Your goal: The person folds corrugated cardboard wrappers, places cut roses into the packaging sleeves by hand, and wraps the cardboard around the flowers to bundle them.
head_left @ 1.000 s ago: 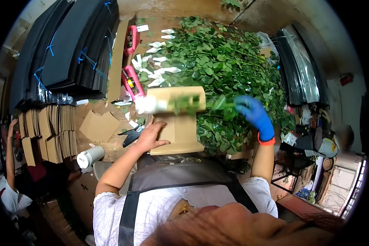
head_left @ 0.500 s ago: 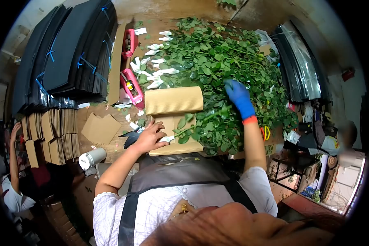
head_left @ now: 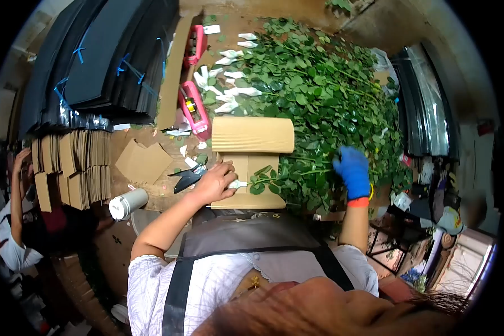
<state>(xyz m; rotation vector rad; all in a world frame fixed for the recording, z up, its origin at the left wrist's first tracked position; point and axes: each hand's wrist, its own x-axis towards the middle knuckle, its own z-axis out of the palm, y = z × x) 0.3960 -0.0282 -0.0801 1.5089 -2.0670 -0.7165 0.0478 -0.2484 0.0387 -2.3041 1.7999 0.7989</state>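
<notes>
My bare left hand [head_left: 217,182] lies open on the corrugated cardboard wrap [head_left: 252,134], its fingers flat on the inner panel. Beside its thumb is the white-covered head of a rose [head_left: 238,184], and the leafy stem runs right across the wrap. My right hand [head_left: 353,171], in a blue glove, is at the right among the stems and leaves with its fingers curled. What lies in those fingers is hidden. Behind the wrap spreads a pile of leafy roses [head_left: 319,89], with several white-covered heads at its left edge.
Black-handled pruners [head_left: 187,179] lie left of my left hand. Pink tools [head_left: 195,109] stand behind them. A white cylinder [head_left: 129,204], cut cardboard [head_left: 144,162] and stacked cardboard [head_left: 73,168] are at the left. Black sheets [head_left: 117,61] stand behind. Another person's arm [head_left: 18,196] is far left.
My gloved right hand has come toward me and right, from over the leaf pile to beside the stem. My left hand stays on the wrap. The whole view has shifted slightly.
</notes>
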